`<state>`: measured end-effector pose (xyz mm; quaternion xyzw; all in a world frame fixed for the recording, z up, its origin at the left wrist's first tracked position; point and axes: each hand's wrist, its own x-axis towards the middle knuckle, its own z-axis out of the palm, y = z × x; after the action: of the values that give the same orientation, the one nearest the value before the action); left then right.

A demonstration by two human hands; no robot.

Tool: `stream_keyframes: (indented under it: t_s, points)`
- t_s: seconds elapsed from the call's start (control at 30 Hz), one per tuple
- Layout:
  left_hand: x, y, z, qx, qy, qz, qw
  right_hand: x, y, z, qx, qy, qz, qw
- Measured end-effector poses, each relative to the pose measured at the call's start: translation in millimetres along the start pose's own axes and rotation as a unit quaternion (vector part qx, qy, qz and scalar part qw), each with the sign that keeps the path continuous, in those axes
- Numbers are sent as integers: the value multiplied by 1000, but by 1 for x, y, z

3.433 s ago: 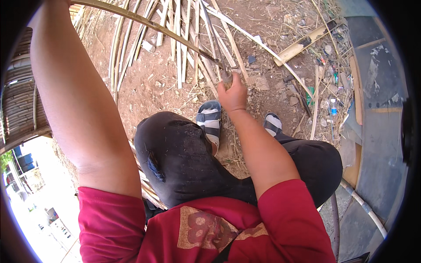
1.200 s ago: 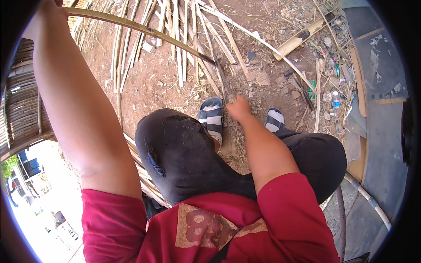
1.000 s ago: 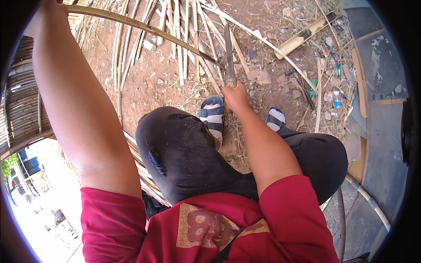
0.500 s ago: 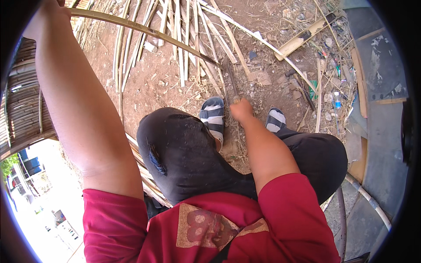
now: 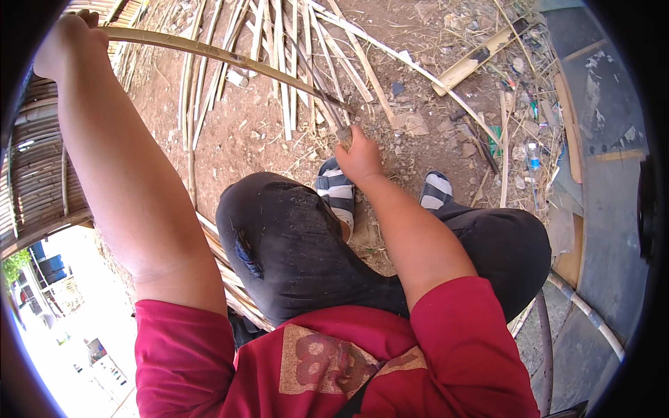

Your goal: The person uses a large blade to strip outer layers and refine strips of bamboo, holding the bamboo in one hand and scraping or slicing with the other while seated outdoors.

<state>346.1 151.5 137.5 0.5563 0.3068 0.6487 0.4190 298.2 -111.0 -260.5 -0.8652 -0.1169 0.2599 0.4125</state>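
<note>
A long, bowed bamboo strip point(image 5: 209, 50) runs from the upper left toward the ground in front of my feet. My left hand point(image 5: 73, 42), raised at the far upper left, is closed around its upper end. My right hand point(image 5: 360, 157) grips the short brown handle of a knife point(image 5: 344, 135), low in front of my left foot. The knife's thin dark blade points away and to the left, meeting or crossing the strip near its lower end; whether they touch I cannot tell.
Several pale split bamboo strips point(image 5: 286, 104) lie fanned on the dirt ahead. To the right are a half-round bamboo piece point(image 5: 481, 57), a plastic bottle point(image 5: 534, 157) and grey sheeting point(image 5: 606, 209). A slatted bamboo panel point(image 5: 42, 153) stands at left. My sandalled left foot point(image 5: 336, 184) is near the knife.
My right hand has moved left and slightly away from me with the knife, whose blade now slants more to the left. My left hand and the strip have dropped slightly.
</note>
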Motion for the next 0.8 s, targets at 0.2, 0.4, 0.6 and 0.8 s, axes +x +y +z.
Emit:
stream_keyframes:
  t_s: [0.2,0.4,0.6,0.8]
  points:
    - [61,-37,-29,151,-55,99,982,-1,26,22,-38,-19,50,998]
    - [23,-4,-55,-129,-50,-20,990,17,62,22,6,76,77,994]
    - [-2,31,-134,-228,24,-7,973,26,-29,-28,375,106,105,915]
    - [-31,59,-189,-358,70,20,931,-23,-143,-84,537,81,38,839]
